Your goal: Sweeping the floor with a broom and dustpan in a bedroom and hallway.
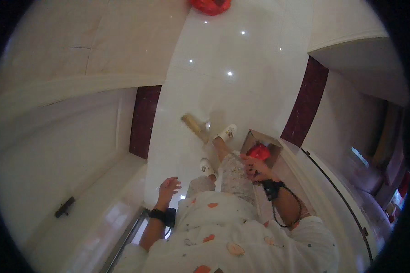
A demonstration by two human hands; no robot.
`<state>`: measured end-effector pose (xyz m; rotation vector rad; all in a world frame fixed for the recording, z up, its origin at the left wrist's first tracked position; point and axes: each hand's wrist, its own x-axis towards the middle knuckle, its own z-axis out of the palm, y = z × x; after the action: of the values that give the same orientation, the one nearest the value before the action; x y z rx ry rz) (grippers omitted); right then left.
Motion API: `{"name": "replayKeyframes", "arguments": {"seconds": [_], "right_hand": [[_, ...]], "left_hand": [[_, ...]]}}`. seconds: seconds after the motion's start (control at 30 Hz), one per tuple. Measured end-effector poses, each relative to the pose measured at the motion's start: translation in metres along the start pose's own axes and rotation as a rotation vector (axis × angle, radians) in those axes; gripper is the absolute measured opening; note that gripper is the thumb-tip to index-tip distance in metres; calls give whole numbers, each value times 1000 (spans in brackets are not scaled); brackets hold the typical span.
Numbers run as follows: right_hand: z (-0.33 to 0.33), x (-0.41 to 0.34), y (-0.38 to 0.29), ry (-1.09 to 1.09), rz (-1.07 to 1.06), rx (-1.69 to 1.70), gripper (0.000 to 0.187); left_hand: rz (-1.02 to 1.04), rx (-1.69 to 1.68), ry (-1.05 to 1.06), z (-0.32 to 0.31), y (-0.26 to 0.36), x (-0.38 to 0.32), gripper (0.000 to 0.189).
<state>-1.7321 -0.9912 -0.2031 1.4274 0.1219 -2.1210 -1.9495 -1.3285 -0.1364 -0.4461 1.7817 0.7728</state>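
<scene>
My left hand [169,187] hangs at my left side over the floor, fingers apart and slightly bent, with nothing in it. In front of my right thigh is my right hand [255,168], its fingers partly curled; blur hides whether anything thin is in them. Just beyond that hand stands an open cardboard box [271,141] with a shiny red item [259,152] inside, perhaps a plastic bag. A black device is strapped to each wrist, and a cord loops from the right one. Ahead of my feet lies a yellowish cylindrical object [193,125], too blurred to name.
Glossy pale floor tiles [225,95] run ahead between walls. Dark red thresholds mark a doorway at left [146,119] and another at right [305,102]. A white door with a dark handle [65,207] is at left. A red object [212,5] rests far ahead.
</scene>
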Motion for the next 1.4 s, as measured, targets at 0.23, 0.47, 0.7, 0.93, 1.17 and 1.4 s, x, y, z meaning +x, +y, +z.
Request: {"name": "replayKeyframes", "arguments": {"seconds": [0.23, 0.47, 0.7, 0.93, 1.17, 1.4], "right_hand": [[-87, -79, -118, 162, -476, 66, 29], [-56, -115, -211, 196, -630, -86, 57], [4, -103, -174, -97, -468, -46, 54], [84, -49, -210, -201, -180, -58, 49], [14, -72, -335, 79, -331, -199, 47], [42, -127, -387, 226, -474, -134, 56]], "left_hand": [[45, -1, -38, 17, 41, -5, 34], [84, 72, -62, 18, 75, -3, 36], [-9, 158, -51, -2, 105, 31, 37], [38, 240, -88, 4, 232, 68, 36], [181, 166, -101, 11, 348, 90, 34], [266, 192, -159, 21, 362, 104, 32]]}}
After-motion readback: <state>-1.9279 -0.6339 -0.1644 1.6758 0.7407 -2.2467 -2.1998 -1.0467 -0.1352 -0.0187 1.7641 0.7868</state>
